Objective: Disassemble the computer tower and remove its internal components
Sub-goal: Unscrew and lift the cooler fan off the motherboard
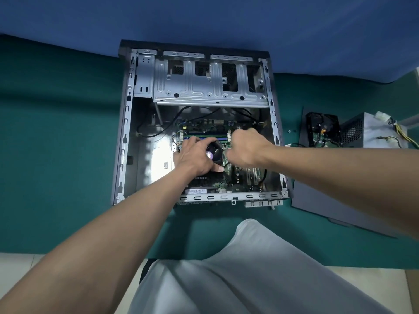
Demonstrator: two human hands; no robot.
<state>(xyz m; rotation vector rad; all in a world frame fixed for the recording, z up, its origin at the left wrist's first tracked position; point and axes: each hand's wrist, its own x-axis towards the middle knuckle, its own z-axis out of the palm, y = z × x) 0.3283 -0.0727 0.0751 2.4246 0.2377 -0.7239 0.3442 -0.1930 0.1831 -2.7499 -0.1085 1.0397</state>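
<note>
Grey case: open on green mat; holds motherboard, cables, cage at far end.
Cooler: black, round, purple sticker, mid-board.
Left hand: grasps cooler.
Right hand: blurred, curled beside cooler; grasp unclear.
Panel: right of case, carries drive, power supply.

Both my bare forearms reach forward from the lower corners and converge. My left grip lies palm down, fingers and thumb curled round the cooler fan. My right grip, knuckles up and blurred, is bunched; whether it holds anything I cannot tell.
</note>
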